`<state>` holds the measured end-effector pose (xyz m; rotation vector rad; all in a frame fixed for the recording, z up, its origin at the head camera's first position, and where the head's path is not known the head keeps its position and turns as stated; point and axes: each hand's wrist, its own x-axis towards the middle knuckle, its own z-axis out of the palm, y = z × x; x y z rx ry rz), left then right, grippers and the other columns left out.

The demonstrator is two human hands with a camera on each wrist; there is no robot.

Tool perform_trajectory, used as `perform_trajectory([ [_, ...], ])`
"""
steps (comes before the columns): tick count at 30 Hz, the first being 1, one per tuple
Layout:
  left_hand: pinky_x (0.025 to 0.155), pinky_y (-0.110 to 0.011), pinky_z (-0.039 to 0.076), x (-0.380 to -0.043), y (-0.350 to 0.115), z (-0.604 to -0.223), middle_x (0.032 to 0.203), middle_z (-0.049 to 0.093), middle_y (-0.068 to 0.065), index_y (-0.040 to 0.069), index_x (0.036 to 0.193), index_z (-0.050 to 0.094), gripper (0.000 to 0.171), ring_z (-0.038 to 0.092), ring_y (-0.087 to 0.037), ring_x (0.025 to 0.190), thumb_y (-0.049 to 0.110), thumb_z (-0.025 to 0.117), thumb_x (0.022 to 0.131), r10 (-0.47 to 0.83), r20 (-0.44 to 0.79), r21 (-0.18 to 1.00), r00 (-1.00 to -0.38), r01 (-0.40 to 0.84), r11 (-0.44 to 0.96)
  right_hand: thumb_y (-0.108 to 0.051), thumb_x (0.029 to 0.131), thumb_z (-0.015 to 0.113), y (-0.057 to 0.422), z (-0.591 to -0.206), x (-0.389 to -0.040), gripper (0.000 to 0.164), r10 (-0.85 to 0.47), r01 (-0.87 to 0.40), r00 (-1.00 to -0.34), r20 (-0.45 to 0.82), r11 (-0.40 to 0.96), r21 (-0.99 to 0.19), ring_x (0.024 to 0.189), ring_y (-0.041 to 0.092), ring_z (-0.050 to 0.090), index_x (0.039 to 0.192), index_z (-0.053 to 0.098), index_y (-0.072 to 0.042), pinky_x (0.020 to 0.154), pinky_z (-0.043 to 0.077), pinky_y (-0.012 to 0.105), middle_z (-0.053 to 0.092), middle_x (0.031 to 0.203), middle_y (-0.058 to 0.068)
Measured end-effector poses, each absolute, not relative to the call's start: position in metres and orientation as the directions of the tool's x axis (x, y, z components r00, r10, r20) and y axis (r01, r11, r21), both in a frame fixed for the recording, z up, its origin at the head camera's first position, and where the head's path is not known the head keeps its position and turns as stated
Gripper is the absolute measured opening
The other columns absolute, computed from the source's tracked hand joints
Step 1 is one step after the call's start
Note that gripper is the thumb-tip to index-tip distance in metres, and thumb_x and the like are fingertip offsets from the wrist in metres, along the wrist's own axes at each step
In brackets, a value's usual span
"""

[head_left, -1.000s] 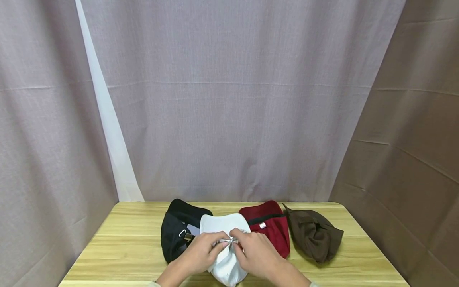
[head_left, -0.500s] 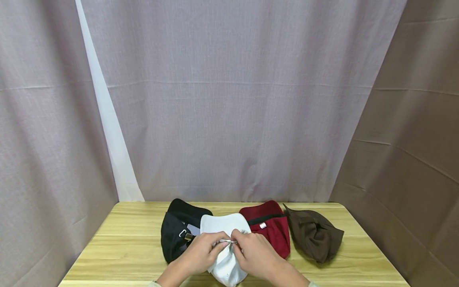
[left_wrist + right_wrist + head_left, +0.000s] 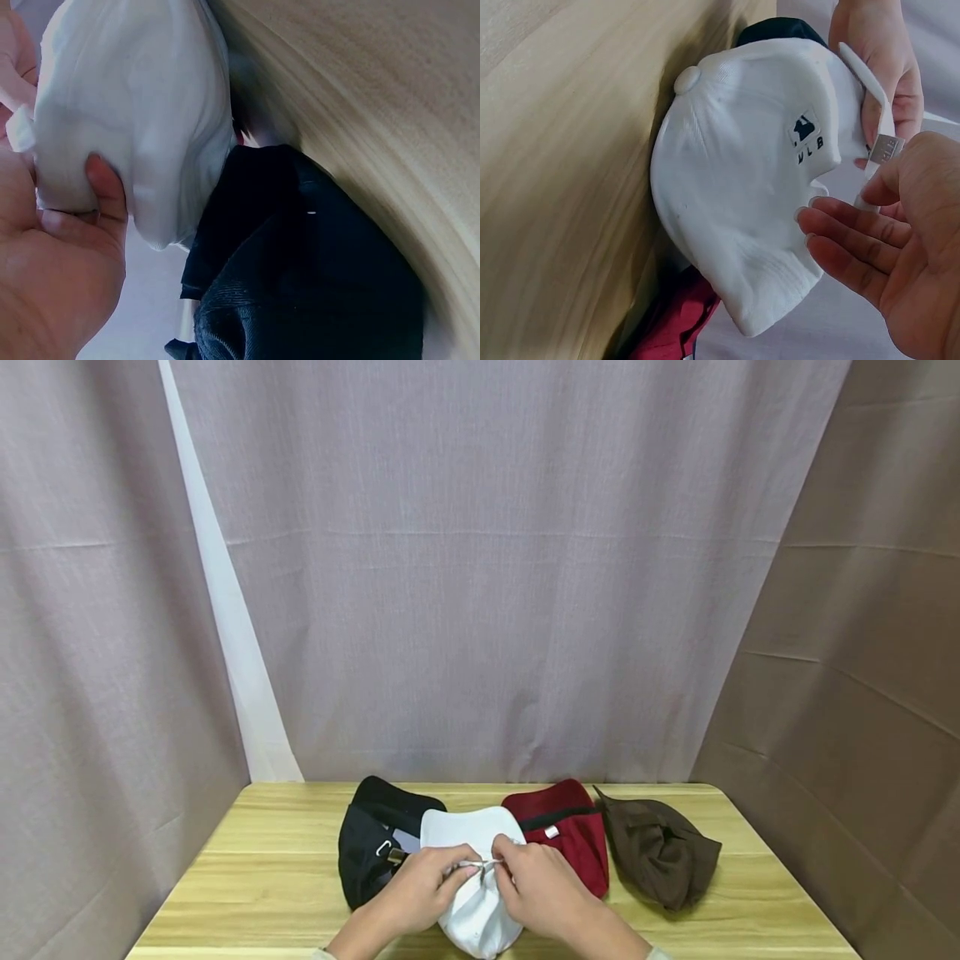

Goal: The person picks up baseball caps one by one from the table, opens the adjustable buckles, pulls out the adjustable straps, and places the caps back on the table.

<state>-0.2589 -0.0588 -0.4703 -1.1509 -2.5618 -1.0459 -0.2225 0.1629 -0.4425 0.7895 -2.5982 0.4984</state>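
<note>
A white baseball cap [image 3: 480, 927] lies at the table's front middle, its brim pointing away from me. Between my hands its back strap [image 3: 870, 79] stretches, with a metal buckle [image 3: 886, 148] on it. My left hand [image 3: 420, 885] pinches the cap's back edge on the left; in the left wrist view the thumb lies against the white cloth. My right hand [image 3: 543, 889] pinches the strap by the buckle between thumb and index finger. Its other fingers extend loosely beside the cap in the right wrist view. The hands partly hide the strap in the head view.
A black cap [image 3: 363, 852] sits just left of the white one. On the right are a dark red cap [image 3: 581, 856] and, beyond it, a crumpled brown hat [image 3: 660, 856]. The wooden table [image 3: 255, 877] ends at grey curtains [image 3: 465, 610] behind.
My right hand has shifted slightly to the right, and more of the strap shows between the hands. My left hand stays almost in place. The other hats have not moved.
</note>
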Motion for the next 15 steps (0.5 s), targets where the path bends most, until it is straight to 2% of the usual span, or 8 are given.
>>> perform_trajectory([
  [8, 0.076, -0.021, 0.053, -0.2584, -0.0588, -0.4696, 0.104, 0.079, 0.013, 0.029, 0.108, 0.075, 0.018, 0.062, 0.006, 0.088, 0.03, 0.057, 0.111, 0.599, 0.374, 0.557, -0.708, 0.688, 0.466, -0.01, 0.097, 0.067, 0.1655, -0.4435, -0.2219, 0.008, -0.449, -0.587, -0.767, 0.458, 0.779, -0.22, 0.054, -0.005, 0.036, 0.094, 0.061, -0.015, 0.05, 0.032, 0.015, 0.045, 0.06, -0.017],
  [15, 0.076, -0.02, 0.052, -0.2587, -0.0582, -0.4694, 0.104, 0.079, 0.012, 0.029, 0.107, 0.075, 0.018, 0.061, 0.005, 0.087, 0.029, 0.058, 0.111, 0.597, 0.374, 0.559, -0.709, 0.686, 0.465, -0.012, 0.095, 0.07, 0.1637, -0.4417, -0.2202, 0.008, -0.48, -0.629, -0.727, 0.49, 0.752, -0.197, 0.059, -0.008, 0.047, 0.1, 0.065, -0.015, 0.054, 0.037, 0.014, 0.062, 0.067, -0.016],
])
